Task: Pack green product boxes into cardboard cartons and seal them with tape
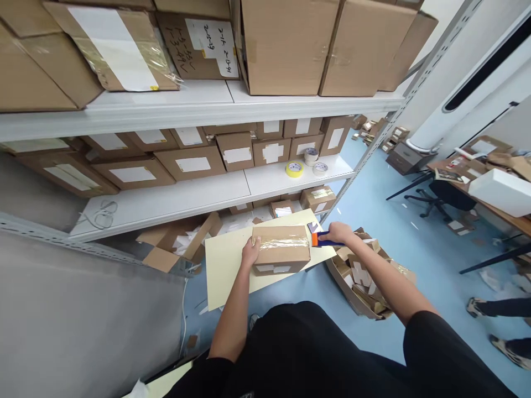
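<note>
A taped cardboard box (pixel 286 255) lies on a pale yellow board (pixel 225 271) in front of me. Shiny clear tape runs across its top, and white labels show on its near side. My left hand (pixel 250 251) grips the box's left end, thumb on top. On the right, my right hand (pixel 339 233) is closed around the blue handle of an orange-and-blue scraper (pixel 315 239). Its orange head is beside the box's right end; whether they touch I cannot tell. A small grey-and-white piece (pixel 312 226) lies on the board near it.
Shelves (pixel 186 193) full of labelled boxes rise ahead. A yellow tape roll (pixel 294 169) sits among white rolls. An open carton (pixel 182 243) is at left, and a bin of cardboard scraps (pixel 352 298) stands at right. A person's legs (pixel 504 312) show far right.
</note>
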